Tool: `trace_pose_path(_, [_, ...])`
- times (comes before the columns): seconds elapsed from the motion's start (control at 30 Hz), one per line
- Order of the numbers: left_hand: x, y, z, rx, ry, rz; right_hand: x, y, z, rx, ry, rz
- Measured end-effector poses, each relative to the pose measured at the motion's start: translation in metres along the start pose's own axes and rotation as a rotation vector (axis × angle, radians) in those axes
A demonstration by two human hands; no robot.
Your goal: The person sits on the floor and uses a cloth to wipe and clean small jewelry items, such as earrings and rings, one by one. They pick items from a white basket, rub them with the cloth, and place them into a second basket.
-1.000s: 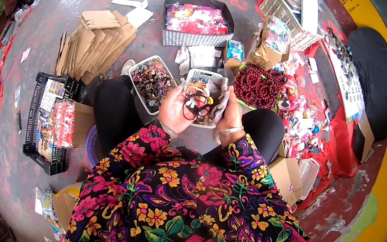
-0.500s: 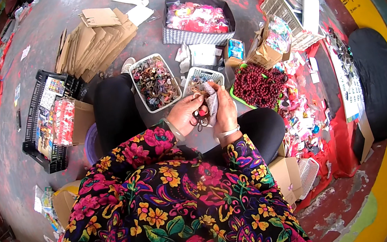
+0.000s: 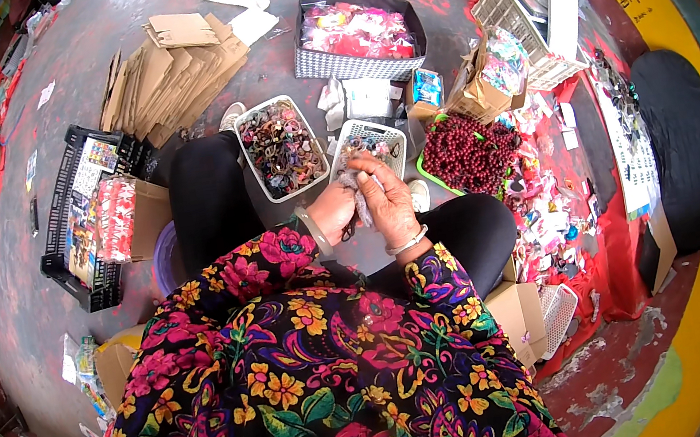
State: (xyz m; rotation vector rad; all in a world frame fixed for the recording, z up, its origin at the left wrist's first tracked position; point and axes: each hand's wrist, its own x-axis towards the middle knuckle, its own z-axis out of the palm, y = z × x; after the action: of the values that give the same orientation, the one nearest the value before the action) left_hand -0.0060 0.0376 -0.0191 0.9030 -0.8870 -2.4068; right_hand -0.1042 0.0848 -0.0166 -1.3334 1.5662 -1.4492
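Close together over my lap, both my hands work on a small greyish-lilac fabric piece with thin dark loops hanging below it. My left hand is closed around it from the left, its fingers mostly hidden. My right hand comes from the right, with its fingers bent over the top of the left one and its thumb close to them; their tips press at the upper end of the piece. Just beyond them sits a small white basket with mixed small items. Left of it stands a larger white basket full of colourful hair ties.
Dark red beads fill a green-rimmed tray on the right. A checkered bin of pink packets stands ahead. Flattened cardboard and a black crate are at left. A cardboard box and red cloth lie at right.
My right hand has turned and shifted left, its fingers now over my left hand. The fabric piece, held up broadly before, is now mostly covered. My left hand has rolled, hiding its fingers.
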Motion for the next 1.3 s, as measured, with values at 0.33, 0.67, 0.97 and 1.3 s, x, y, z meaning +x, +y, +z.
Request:
trace_pose_path(0.33, [0.000, 0.005, -0.006, 0.063, -0.231, -0.116, 0.005, 0.018, -0.013, 0.934, 0.193, 0.463])
trace_pose_path(0.67, [0.006, 0.013, -0.030, -0.500, -0.401, -0.261, 0.006, 0.001, -0.009, 0.869, 0.085, 0.217])
trace_pose_path(0.97, [-0.008, 0.008, -0.008, 0.280, -0.116, -0.231, -0.006, 0.013, 0.005, 0.306, 0.119, 0.239])
trace_pose_path(1.3, [0.007, 0.009, -0.024, -0.471, -0.352, -0.234, 0.003, 0.027, -0.008, 1.226, 0.225, 0.574])
